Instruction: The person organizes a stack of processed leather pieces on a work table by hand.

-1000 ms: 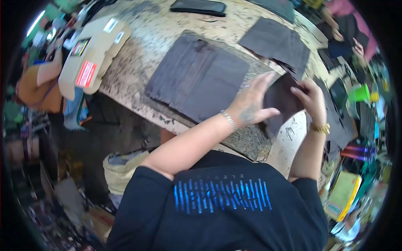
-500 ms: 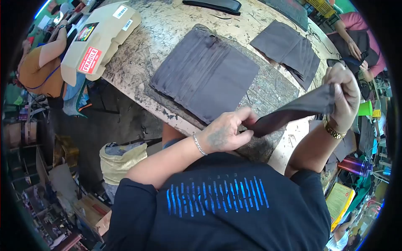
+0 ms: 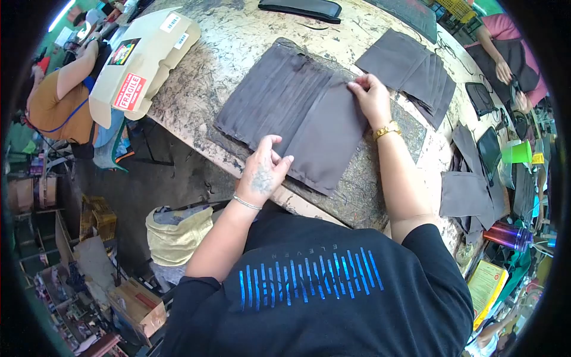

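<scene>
A dark brown sheet (image 3: 327, 140) lies at the right side of a row of overlapping dark sheets (image 3: 267, 95), on a worn board (image 3: 380, 178). My left hand (image 3: 264, 169), with a silver bracelet at the wrist, is at the near edge of the sheets, thumb and fingers apart and nothing between them. At the sheet's far right corner, my right hand (image 3: 370, 98), with a gold watch at the wrist, pinches the edge between thumb and fingers.
Dark pieces (image 3: 404, 65) are fanned out at the table's far right; more (image 3: 470, 193) lie at the right. A carton with a FRAGILE label (image 3: 148, 65) stands at the left. A green cup (image 3: 516, 152) is at the right. People sit on both sides.
Both hands have moved left and away from my body. The sheet that was held up, folded, between them now lies flat on the overlapping sheets. My left hand has let go of it.
</scene>
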`<state>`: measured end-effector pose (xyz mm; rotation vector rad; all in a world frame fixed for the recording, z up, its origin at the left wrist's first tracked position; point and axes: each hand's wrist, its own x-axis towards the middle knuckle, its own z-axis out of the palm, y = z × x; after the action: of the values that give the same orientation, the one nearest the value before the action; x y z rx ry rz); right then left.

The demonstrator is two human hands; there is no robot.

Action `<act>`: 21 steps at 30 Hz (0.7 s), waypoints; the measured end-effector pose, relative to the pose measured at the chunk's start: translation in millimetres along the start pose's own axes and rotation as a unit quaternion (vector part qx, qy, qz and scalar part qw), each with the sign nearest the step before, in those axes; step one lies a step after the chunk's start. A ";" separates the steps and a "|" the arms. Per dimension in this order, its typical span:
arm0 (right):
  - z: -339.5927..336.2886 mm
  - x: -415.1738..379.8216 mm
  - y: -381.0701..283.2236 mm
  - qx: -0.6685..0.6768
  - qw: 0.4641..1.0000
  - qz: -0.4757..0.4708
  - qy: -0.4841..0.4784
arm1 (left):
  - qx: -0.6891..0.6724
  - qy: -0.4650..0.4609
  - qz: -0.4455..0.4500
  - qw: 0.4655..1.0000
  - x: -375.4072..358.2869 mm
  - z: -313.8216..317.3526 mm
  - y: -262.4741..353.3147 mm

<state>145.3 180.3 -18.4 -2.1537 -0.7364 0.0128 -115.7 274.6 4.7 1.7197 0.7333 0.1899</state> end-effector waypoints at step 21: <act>-33.1 24.2 17.1 -0.186 0.966 -0.148 0.104 | 0.394 0.206 0.171 0.879 -7.6 -16.2 24.8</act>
<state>182.3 160.8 -3.5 -2.3211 -0.9896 -0.5405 -120.5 281.1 34.2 2.6414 0.8757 0.5767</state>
